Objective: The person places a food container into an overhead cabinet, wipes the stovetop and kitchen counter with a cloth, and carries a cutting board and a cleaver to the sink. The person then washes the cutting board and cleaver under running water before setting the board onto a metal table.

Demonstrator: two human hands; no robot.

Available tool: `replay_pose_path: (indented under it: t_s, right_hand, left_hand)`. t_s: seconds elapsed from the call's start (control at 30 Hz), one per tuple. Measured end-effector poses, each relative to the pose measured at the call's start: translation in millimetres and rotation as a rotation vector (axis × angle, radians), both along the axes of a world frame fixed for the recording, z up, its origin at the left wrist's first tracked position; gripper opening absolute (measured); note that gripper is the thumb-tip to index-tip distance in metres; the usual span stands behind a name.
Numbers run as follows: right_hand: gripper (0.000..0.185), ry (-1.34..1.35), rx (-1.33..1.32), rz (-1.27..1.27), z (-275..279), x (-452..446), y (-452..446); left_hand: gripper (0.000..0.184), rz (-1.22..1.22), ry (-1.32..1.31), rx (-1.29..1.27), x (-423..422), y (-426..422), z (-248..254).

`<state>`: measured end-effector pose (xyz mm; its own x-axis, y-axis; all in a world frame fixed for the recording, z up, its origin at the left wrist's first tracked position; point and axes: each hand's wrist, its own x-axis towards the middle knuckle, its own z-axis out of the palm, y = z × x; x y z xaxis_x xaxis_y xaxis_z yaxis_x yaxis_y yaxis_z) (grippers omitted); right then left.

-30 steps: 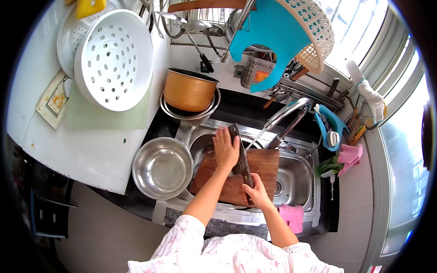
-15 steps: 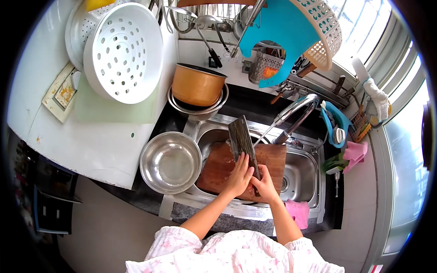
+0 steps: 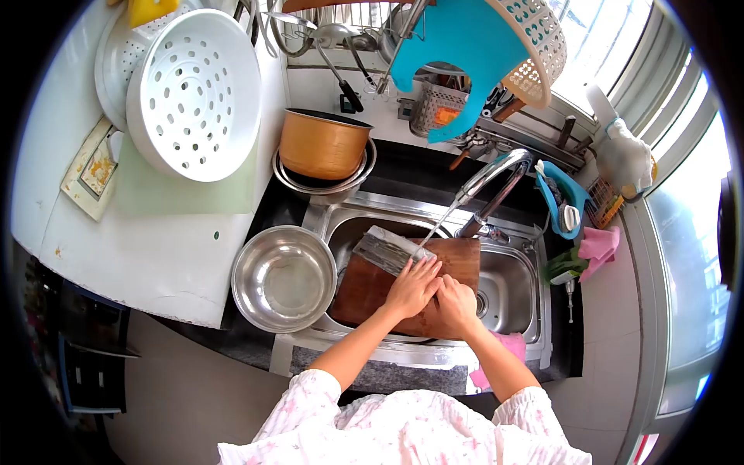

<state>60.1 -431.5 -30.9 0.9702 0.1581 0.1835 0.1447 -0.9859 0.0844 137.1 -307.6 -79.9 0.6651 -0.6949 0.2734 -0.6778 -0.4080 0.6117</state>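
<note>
Over the cutting board (image 3: 368,291) lies the cleaver (image 3: 387,249), its broad blade grey, wet-looking and shiny, angled towards the upper left. A thin stream of water (image 3: 435,231) from the faucet (image 3: 496,169) falls at the blade. The left hand (image 3: 415,288) lays its fingers, extended, on the blade's near end; the right hand (image 3: 456,301) is just beside it, fingers clenched around the handle, which they mostly hide. The board bridges the sink (image 3: 508,298), covering much of the left basin. Left of the sink, a steel bowl (image 3: 284,279) rests on the black desk (image 3: 203,332); behind it, an orange pot (image 3: 324,147) sits in stacked bowls (image 3: 341,190). A pink cloth (image 3: 508,345) hangs at the sink's front edge, partly behind the right forearm.
</note>
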Motion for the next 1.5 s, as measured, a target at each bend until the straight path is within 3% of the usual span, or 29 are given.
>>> replay_pose_path:
  t_s: [0.07, 0.13, 0.23, 0.4, 0.53, 0.63, 0.77, 0.83, 1.1, 1.17, 1.43, 1.5]
  right_hand:
    - [0.011, -0.022, -0.007, -0.003, 8.3, -3.9, -3.4]
    - [0.024, 0.035, 0.02, -0.007, 15.0, -8.5, -10.4]
    - [0.026, 0.037, 0.027, -0.023, 26.4, -20.4, -15.4]
    - [0.029, -0.023, 0.083, -0.031, 7.8, -21.9, -19.8]
    - [0.025, -0.096, 0.182, -0.014, -5.8, -13.7, -10.4]
    - [0.027, -0.14, 0.25, -0.012, -23.9, -5.9, -6.5]
    - [0.033, -0.189, 0.378, -0.032, -33.7, -1.6, -4.2]
    - [0.033, -0.193, 0.384, -0.029, -27.5, -1.4, -3.2]
    - [0.028, -0.118, 0.281, 0.009, 11.2, -9.6, -12.8]
    - [0.028, -0.112, 0.21, 0.032, 23.5, -15.4, -19.5]
    - [0.022, -0.051, 0.042, 0.052, 58.2, -49.2, -47.8]
    - [0.021, -0.05, 0.054, 0.039, 67.9, -60.2, -54.3]
  left_hand:
    - [0.063, 0.014, 0.027, 0.114, 10.8, 1.6, 5.7]
    - [0.066, 0.151, -0.035, 0.18, 26.9, 8.7, -7.1]
    - [0.065, 0.321, -0.059, 0.197, 52.4, 30.6, -25.9]
    - [0.071, 0.467, -0.207, 0.262, 46.4, 29.0, -17.0]
    - [0.071, 0.245, -0.198, 0.231, 24.6, 6.0, -0.5]
    - [0.06, 0.181, -0.256, 0.085, 5.7, -3.1, 14.7]
    - [0.054, 0.126, -0.323, 0.077, 1.3, -0.2, 22.2]
    - [0.05, -0.017, -0.321, 0.037, 2.8, 8.8, 26.9]
    - [0.047, 0.117, -0.352, 0.026, 13.6, 22.4, 32.9]
    - [0.05, 0.259, -0.356, 0.061, 25.3, 22.7, 25.5]
    - [0.061, 0.335, -0.092, 0.134, 45.0, 30.1, -0.2]
    - [0.062, 0.343, 0.104, 0.178, 45.7, 26.8, -8.1]
